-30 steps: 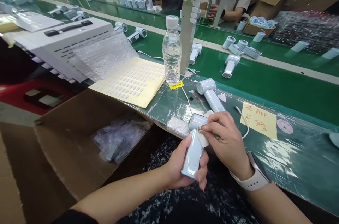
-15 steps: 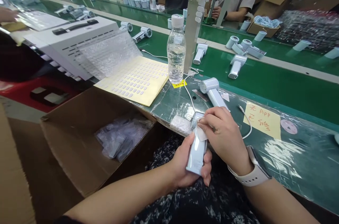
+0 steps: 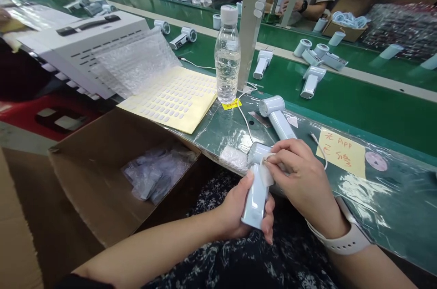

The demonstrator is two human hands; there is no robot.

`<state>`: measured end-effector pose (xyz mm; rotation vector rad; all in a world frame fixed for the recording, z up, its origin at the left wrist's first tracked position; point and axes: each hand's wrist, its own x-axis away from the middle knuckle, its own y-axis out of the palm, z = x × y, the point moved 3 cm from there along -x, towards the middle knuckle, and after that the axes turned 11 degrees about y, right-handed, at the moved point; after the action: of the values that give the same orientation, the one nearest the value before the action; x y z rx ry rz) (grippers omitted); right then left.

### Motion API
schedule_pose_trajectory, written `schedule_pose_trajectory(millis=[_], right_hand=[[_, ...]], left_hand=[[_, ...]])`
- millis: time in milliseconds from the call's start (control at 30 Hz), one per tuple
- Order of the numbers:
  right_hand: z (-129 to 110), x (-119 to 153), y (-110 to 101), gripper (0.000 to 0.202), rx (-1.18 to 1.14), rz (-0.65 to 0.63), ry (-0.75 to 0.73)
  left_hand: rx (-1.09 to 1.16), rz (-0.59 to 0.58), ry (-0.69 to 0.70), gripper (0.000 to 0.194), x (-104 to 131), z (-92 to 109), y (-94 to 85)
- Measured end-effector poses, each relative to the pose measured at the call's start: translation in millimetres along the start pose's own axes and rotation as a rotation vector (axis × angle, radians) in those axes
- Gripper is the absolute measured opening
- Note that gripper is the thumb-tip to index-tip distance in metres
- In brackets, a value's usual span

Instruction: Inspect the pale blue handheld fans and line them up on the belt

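Your left hand [image 3: 239, 214] is wrapped around the handle of a pale blue handheld fan [image 3: 256, 184], holding it upright over your lap, just off the near edge of the bench [image 3: 392, 216]. Your right hand [image 3: 303, 179] has its fingertips pinched on a small white pad [image 3: 265, 171], pressed against the fan where the head meets the handle. The wiping or sticking step is in hand and not finished; it cannot be told from this angle whether the pad is a cloth or a label. A second fan [image 3: 276, 118] of the same kind lies on the bench just beyond your hands, untouched. The sticker sheet [image 3: 170, 102] left of the water bottle [image 3: 227, 54] is largely full. The carton [image 3: 102, 175] at your left holds only a few plastic bags [image 3: 153, 173], so most of the work appears to remain.
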<state>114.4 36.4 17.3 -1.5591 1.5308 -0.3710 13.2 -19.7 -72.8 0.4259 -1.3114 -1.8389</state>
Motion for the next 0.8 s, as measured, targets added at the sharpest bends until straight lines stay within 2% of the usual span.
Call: schedule_pose_trajectory(millis=[133,267,367,467,567,700,800], right_hand=[[-8.0,-6.6,10.1,0.022,-0.024,-0.034,0.001],[-0.3,-1.2,11.7,0.019,-0.116,-0.035,0.083],[8.1,7.1,7.1,0.019,-0.137,0.006,0.095],[13.7,13.4,1.0,0.016,-0.146,0.052,0.041],[22.1,17.0,-5.8,0.014,-0.113,0.042,0.042],[37.8,16.2,-16.1,0.009,-0.029,0.014,0.14],[41.0,1.7,-20.4,0.01,-0.002,0.06,0.187]], left_hand=[[0.003,0.005,0.05,0.08,-1.4,-2.1,-0.2],[0.016,0.007,0.019,0.081,0.4,3.4,1.5],[0.051,-0.005,-0.041,0.083,2.6,8.1,2.4],[0.076,-0.029,-0.06,0.085,3.6,10.2,2.5],[0.119,-0.028,-0.01,0.077,3.0,10.4,1.6],[0.196,-0.03,0.09,0.057,2.6,10.5,0.1],[0.192,-0.062,0.08,0.06,3.1,10.0,-0.2]])
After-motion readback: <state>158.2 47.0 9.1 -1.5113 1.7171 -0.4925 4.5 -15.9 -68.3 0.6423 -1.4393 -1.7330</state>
